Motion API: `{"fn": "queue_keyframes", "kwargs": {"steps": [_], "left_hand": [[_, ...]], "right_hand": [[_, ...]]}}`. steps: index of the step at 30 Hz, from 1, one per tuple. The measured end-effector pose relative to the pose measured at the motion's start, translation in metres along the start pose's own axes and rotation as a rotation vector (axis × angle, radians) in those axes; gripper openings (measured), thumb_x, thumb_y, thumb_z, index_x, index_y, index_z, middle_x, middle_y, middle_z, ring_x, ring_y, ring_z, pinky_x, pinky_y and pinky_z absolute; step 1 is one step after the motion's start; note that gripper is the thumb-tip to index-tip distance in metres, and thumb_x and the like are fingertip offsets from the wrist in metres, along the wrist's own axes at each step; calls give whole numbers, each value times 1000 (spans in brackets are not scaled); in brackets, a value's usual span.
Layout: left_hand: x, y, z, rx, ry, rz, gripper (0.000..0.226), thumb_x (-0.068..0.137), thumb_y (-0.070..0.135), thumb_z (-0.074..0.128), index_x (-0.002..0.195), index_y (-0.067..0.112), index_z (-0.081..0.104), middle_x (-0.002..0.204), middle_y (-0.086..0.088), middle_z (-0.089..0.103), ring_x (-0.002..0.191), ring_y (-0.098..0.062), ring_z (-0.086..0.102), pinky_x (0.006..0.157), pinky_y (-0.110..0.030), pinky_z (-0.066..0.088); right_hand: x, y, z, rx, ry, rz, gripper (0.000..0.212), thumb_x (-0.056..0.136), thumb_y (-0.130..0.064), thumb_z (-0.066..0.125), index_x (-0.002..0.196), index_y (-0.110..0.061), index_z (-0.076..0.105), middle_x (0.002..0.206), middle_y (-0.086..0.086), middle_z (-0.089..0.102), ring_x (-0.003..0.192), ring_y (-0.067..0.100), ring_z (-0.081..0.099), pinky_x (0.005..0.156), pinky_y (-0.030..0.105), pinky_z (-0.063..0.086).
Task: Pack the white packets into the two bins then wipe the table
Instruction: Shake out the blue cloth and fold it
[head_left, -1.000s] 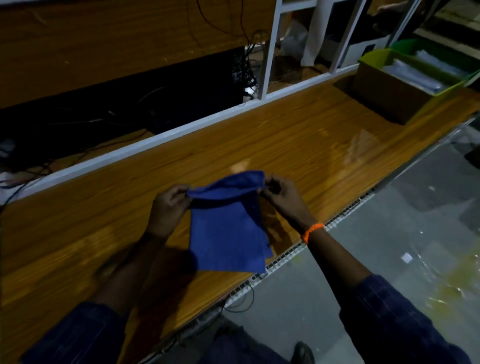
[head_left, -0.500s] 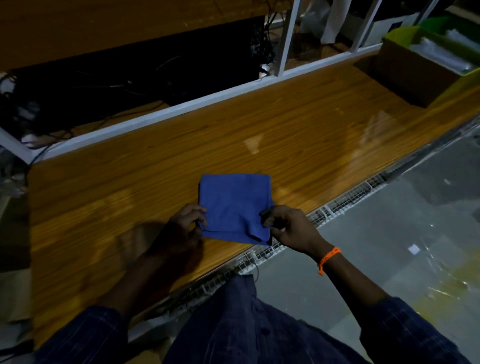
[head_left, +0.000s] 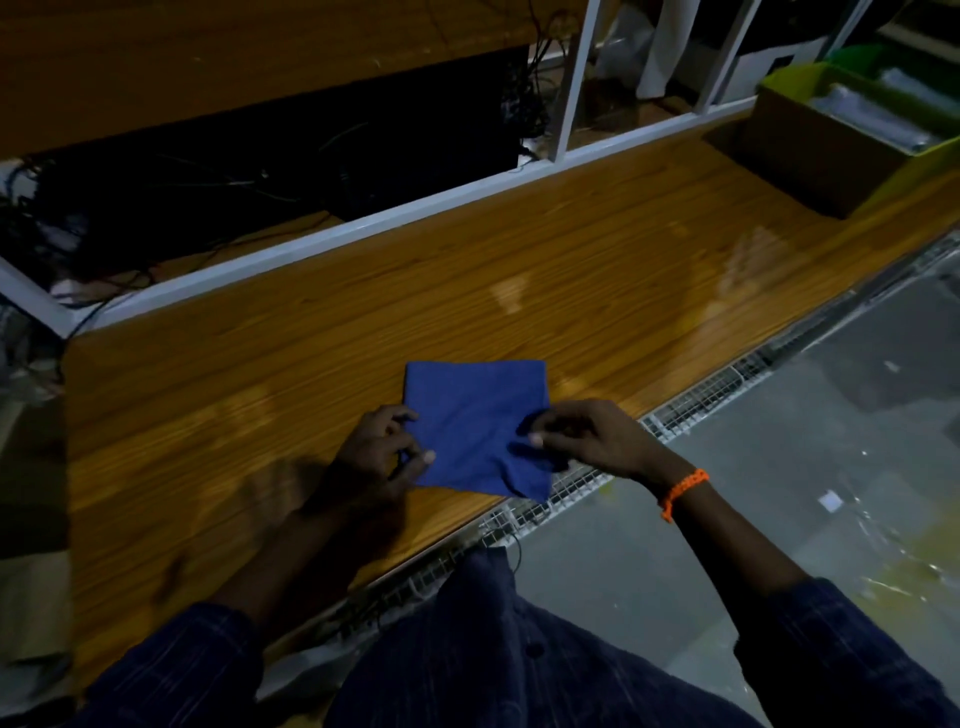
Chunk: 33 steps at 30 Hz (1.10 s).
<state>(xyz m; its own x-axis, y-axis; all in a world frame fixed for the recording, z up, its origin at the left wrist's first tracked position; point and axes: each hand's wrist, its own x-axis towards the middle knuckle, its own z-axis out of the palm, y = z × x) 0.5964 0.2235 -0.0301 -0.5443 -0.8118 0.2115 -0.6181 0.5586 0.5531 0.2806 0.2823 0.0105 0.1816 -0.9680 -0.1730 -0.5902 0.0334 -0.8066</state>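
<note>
Grip, left hand (head_left: 382, 457): pinches the left edge of the blue cloth (head_left: 472, 415), thumb on top of the fabric and fingers curled at the edge.
Grip, right hand (head_left: 592, 441): pinches the cloth near its right near corner, thumb and fingertips closed on a small raised fold.
Blue cloth: folded into a rough square, lying flat on the table (head_left: 519, 260) close to the near edge; its near right corner reaches over the edge, above the wire mesh tray (head_left: 701, 395).
Table: long wooden top with a glossy grain, running from near left to far right.
Yellow-green bin (head_left: 810, 150): stands on the far right end of the table, well apart from the cloth and both hands.
White packets (head_left: 872, 111): lie inside the yellow-green bin; how many cannot be told in the dim light.
Green bin (head_left: 857, 54): sits just behind the yellow-green one, partly cut off by the picture's edge; pale packets seem to lie in it too.
Right wrist: wears an orange band (head_left: 683, 488).
Sleeves: dark blue, on both forearms.
White frame rail (head_left: 363, 228): runs along the table's far edge.
Cables (head_left: 208, 182): tangled in the dark space beyond the rail.
Floor (head_left: 779, 467): grey, to the right of the table.
</note>
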Motion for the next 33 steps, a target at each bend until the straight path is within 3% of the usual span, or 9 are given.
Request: {"fn": "queue_keyframes", "kwargs": {"steps": [2, 4, 7, 9, 14, 18, 22, 25, 33], "left_hand": [[9, -14, 6, -25, 80, -116, 39, 89, 50, 55, 83, 14, 68, 116, 0, 55, 107, -23, 54, 83, -32, 48], [31, -21, 11, -54, 102, -162, 35, 92, 45, 53, 98, 13, 66, 115, -6, 55, 103, -26, 56, 80, -37, 51], [69, -26, 12, -23, 36, -187, 39, 96, 32, 59, 131, 14, 53, 131, -8, 50, 106, -27, 58, 80, -42, 53], [88, -36, 14, -4, -58, -227, 47, 96, 30, 61, 139, 16, 48, 137, -8, 49, 110, -28, 58, 84, -44, 54], [118, -35, 18, -14, -166, -216, 20, 88, 37, 69, 104, 25, 67, 105, -1, 64, 95, -20, 62, 76, -38, 53], [143, 1, 39, -130, -200, -264, 17, 80, 32, 79, 79, 24, 65, 93, 1, 63, 88, -18, 61, 75, -42, 54], [180, 44, 54, -298, -167, -442, 15, 81, 23, 79, 82, 18, 64, 85, -4, 68, 74, -24, 66, 59, -36, 54], [202, 67, 56, -368, -47, -451, 18, 83, 11, 74, 83, 21, 58, 90, -7, 67, 66, -25, 67, 50, -40, 55], [154, 63, 61, -106, 66, -78, 26, 87, 2, 62, 104, 22, 65, 105, 0, 58, 89, -19, 61, 70, -34, 52]], "right_hand": [[20, -1, 1, -40, 336, -11, 21, 92, -37, 68, 105, -21, 71, 104, -5, 72, 88, 10, 69, 72, 40, 59], [48, 5, 6, -115, 511, 67, 31, 93, -29, 66, 120, -14, 64, 115, 4, 70, 97, 18, 68, 79, 42, 57], [87, 20, 11, -297, 384, 195, 61, 86, -33, 72, 138, -11, 49, 130, 14, 58, 116, 33, 56, 91, 43, 47], [101, 24, 9, -329, 289, 201, 54, 83, -28, 73, 131, -9, 57, 124, 17, 61, 113, 37, 58, 89, 45, 50], [95, 33, -17, -326, 217, 194, 21, 82, -15, 71, 95, 2, 71, 98, 20, 72, 92, 35, 68, 73, 35, 49], [69, 59, -59, -263, 245, 222, 11, 81, -13, 75, 76, -15, 65, 82, 11, 68, 83, 26, 65, 66, 29, 38], [61, 74, -106, -264, 355, 197, 11, 77, -17, 78, 81, -8, 72, 87, 15, 74, 85, 30, 70, 68, 42, 54], [61, 65, -131, -229, 428, 190, 8, 79, -7, 75, 86, -3, 73, 87, 13, 73, 82, 22, 67, 63, 29, 47], [25, 66, -115, -180, 520, 48, 21, 73, 5, 68, 88, -9, 74, 92, 3, 75, 84, 6, 67, 73, 13, 50]]}}
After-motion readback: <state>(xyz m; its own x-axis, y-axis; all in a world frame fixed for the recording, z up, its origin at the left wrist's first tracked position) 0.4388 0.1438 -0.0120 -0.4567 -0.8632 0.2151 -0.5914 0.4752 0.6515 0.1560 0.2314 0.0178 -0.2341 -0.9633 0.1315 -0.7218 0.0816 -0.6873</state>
